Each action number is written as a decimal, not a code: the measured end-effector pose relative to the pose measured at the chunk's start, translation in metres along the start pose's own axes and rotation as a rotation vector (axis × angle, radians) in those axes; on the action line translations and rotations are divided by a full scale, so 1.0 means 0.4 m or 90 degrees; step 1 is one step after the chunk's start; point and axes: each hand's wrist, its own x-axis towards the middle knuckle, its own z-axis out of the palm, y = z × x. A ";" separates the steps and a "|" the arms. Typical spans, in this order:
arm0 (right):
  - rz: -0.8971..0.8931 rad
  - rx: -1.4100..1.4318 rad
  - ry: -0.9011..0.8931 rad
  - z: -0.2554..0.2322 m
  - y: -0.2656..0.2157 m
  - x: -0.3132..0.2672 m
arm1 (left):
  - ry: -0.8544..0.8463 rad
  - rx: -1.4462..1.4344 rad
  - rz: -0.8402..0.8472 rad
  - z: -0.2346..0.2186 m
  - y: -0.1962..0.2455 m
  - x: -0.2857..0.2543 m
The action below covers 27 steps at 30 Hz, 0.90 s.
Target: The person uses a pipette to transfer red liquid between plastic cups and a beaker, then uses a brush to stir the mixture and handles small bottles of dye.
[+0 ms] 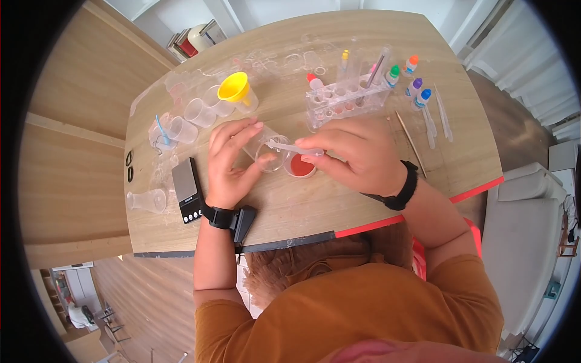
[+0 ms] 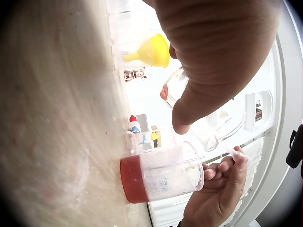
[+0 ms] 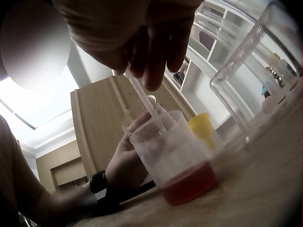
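Pipette (image 1: 295,148), a thin clear plastic one, lies pinched in the right hand (image 1: 357,158); its tip reaches toward 9 o'clock, into an empty clear cup (image 1: 266,152); the left hand (image 1: 233,163) curls round that cup and tips it toward the pipette; just beside it, at 3 o'clock, a small cup of red liquid (image 1: 300,165) stands on the wooden table (image 1: 315,206); at 12 o'clock stands a tube rack (image 1: 346,100) with dropper bottles (image 1: 417,95) near it; at 10 o'clock sits a yellow funnel (image 1: 234,87); at 8 o'clock lies a small black scale (image 1: 186,190); I think a slow, soft squeeze works best, with the tip kept inside the cup and the cup held steady.
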 end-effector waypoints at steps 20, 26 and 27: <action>-0.017 -0.031 0.026 0.011 0.005 -0.012 | -0.015 0.021 0.000 0.004 -0.012 -0.008; -0.012 -0.006 0.031 0.009 0.004 -0.004 | -0.014 0.018 -0.007 0.004 -0.013 -0.010; -0.009 0.006 0.040 0.009 0.004 -0.003 | -0.014 0.020 -0.009 0.004 -0.014 -0.011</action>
